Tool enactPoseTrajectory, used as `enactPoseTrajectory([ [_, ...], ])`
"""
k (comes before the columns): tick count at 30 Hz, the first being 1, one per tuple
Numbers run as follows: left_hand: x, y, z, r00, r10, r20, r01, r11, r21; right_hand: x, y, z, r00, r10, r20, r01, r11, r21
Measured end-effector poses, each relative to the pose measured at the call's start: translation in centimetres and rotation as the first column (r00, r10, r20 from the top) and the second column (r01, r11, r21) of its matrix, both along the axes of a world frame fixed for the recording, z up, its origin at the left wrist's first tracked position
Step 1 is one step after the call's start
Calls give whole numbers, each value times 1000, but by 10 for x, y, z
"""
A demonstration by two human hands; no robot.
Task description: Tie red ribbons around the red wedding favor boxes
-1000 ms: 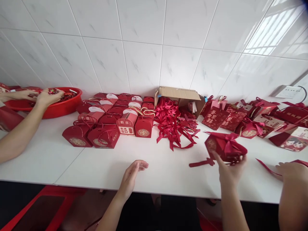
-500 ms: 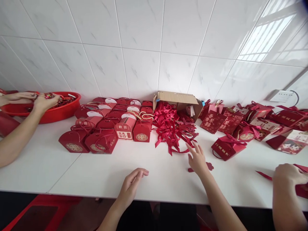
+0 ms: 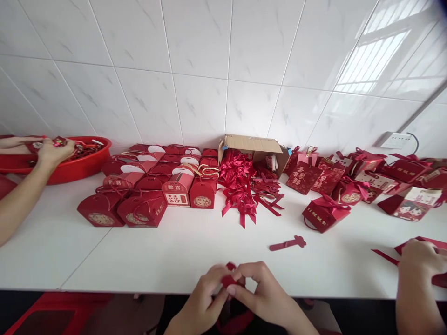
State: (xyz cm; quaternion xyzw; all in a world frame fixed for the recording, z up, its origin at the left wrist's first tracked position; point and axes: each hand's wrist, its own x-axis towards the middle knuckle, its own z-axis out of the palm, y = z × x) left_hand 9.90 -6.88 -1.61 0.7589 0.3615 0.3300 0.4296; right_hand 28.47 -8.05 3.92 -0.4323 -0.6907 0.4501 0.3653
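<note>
Both my hands meet at the table's front edge around a dark red ribbon [image 3: 228, 280]. My right hand [image 3: 260, 291] pinches it between thumb and fingers. My left hand [image 3: 206, 293] closes on it from the other side, slightly blurred. A length of the ribbon hangs below, over my dark lap. Past my hands lies a flat red strip with a cloud-shaped end [image 3: 288, 244]. Beyond that is a pile of red ribbons [image 3: 240, 186], spilling from an open cardboard box [image 3: 253, 142].
Rows of red gift boxes [image 3: 141, 211] stand at left. More boxes with bows [image 3: 326, 213] sit at right, near a wall socket [image 3: 394, 139]. A person's hands at far left work over a red basin [image 3: 80, 174]; another person's hand [image 3: 421, 258] holds something red at right.
My right hand has drawn back from the ribbon pile with a ribbon. My left hand has moved right and closed on it too. The flat strip now lies uncovered.
</note>
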Motion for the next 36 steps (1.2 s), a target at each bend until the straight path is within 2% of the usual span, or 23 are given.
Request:
enactPoseTrajectory([
  [2, -4, -1, 3, 995, 50, 86, -36, 987, -157, 7, 0, 0, 998, 20, -63, -29, 989, -144],
  [5, -20, 4, 6, 939, 300, 168, -250, 930, -269, 29, 2, -7, 979, 85, -183, -145, 929, -341],
  [8, -42, 10, 8, 826, 539, 166, -484, 828, -283, 54, 1, -18, 964, 67, -257, -166, 908, -385],
  [10, -56, 13, 7, 781, 609, 138, -563, 783, -265, 67, -3, -22, 955, 97, -281, -206, 897, -392],
  [13, -70, 15, 4, 766, 635, 100, -602, 763, -236, 78, -10, -21, 931, 196, -308, -311, 868, -388],
  [16, -74, 16, 3, 708, 697, 115, -669, 714, -208, 78, -14, -16, 908, 275, -316, -374, 872, -315],
  [19, -76, 17, 6, 671, 732, 120, -711, 681, -174, 77, -14, -15, 889, 264, -373, -390, 864, -319],
  [21, -80, 17, 8, 657, 744, 118, -726, 667, -166, 79, -14, -20, 873, 241, -425, -403, 847, -347],
  [24, -89, 18, 10, 579, 800, 155, -785, 599, -157, 88, -14, -33, 848, 259, -463, -429, 848, -311],
  [27, -101, 18, 10, 505, 850, 150, -845, 522, -115, 98, -17, -45, 788, 268, -554, -438, 876, -199],
  [29, -108, 17, 9, 494, 862, 110, -861, 503, -76, 100, -20, -50, 753, 219, -621, -397, 903, -163],
  [32, -113, 16, 11, 489, 870, 60, -871, 491, -9, 95, -24, -51, 744, 122, -657, -355, 905, -234],
  [34, -109, 15, 16, 507, 862, 23, -861, 505, 60, 81, -25, -50, 786, 63, -615, -333, 881, -335],
  [35, -104, 14, 19, 548, 836, -5, -831, 545, 106, 71, -24, -49, 817, 47, -575, -322, 864, -388],
  [36, -97, 13, 22, 613, 788, -47, -775, 612, 154, 58, -23, -48, 845, 44, -534, -320, 841, -436],
])
